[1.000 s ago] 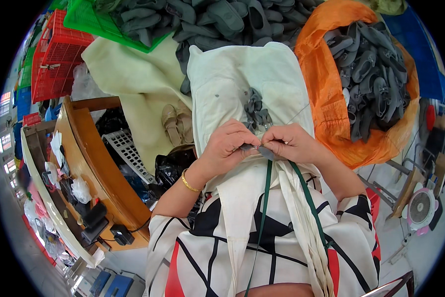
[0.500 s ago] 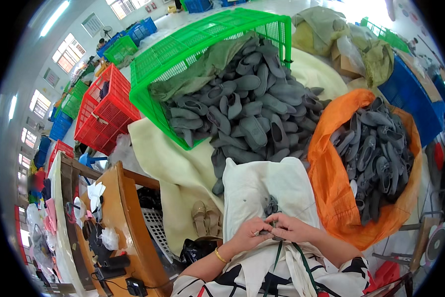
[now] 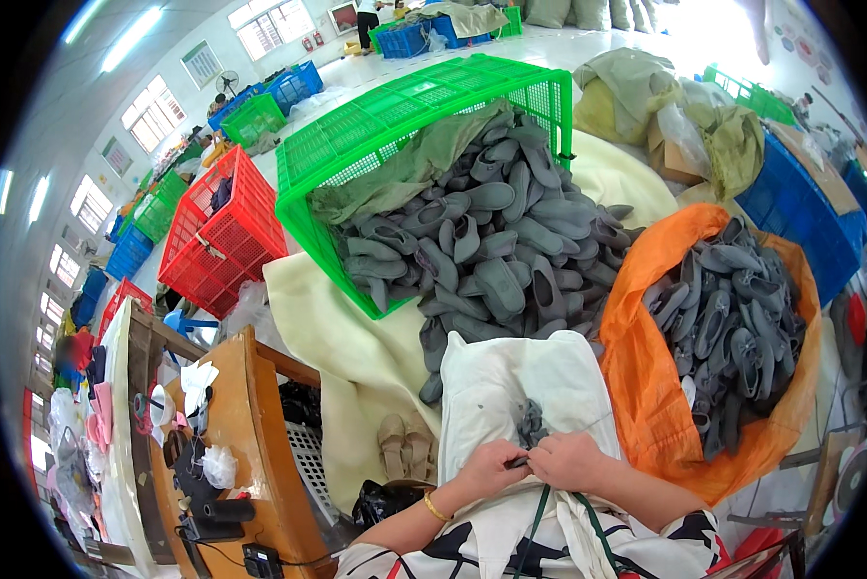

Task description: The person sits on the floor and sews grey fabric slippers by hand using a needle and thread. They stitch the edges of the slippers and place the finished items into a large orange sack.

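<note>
My left hand and my right hand meet over my lap, fingers closed. Between the left fingertips a small dark grey piece shows in part; its kind cannot be made out. The right fingertips are tucked against it, and what they pinch is hidden. Just beyond the fingers a small bunch of grey scraps or bows lies on a white cushion. Past the cushion, grey slip-on shoes spill in a heap from a tipped green crate.
To the right stands an orange sack full of grey shoes. A wooden table with small items is at the left, beside a black plastic bag and beige shoes. A red crate stands farther back.
The view has tilted up slightly, so the scene sits lower. My hands stay together at the cushion's near edge; the right hand has turned, its fingers now more curled in.
</note>
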Demonstrator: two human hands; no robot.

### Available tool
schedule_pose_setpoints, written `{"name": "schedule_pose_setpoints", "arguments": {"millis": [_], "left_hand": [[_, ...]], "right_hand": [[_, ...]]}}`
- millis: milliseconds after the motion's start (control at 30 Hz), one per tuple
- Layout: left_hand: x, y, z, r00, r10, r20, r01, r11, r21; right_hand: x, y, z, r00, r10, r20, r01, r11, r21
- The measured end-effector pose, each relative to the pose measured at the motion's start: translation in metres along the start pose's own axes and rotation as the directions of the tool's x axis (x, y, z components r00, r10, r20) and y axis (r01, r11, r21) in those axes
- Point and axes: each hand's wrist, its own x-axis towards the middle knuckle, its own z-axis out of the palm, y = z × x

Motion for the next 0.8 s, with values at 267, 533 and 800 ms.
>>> {"name": "schedule_pose_setpoints", "arguments": {"millis": [267, 533, 800], "left_hand": [[-0.001, -0.006, 0.015, 0.997, 0.047, -0.059, -0.057, 0.981, -0.186], [0.01, -0.013, -0.011, 0.974, 0.109, -0.198, -0.086, 0.989, 0.119], [0.025, -0.051, -0.045, 0.887, 0.056, -0.458, 0.042, 0.979, 0.2]], "right_hand": [[0.017, -0.018, -0.015, 0.974, -0.193, -0.119, 0.215, 0.953, 0.213], [0.005, 0.019, -0.024, 0.75, 0.499, 0.435, -0.388, -0.202, 0.9], [0.001, 0.068, -0.095, 0.493, 0.863, -0.107, 0.336, -0.076, 0.939]]}}
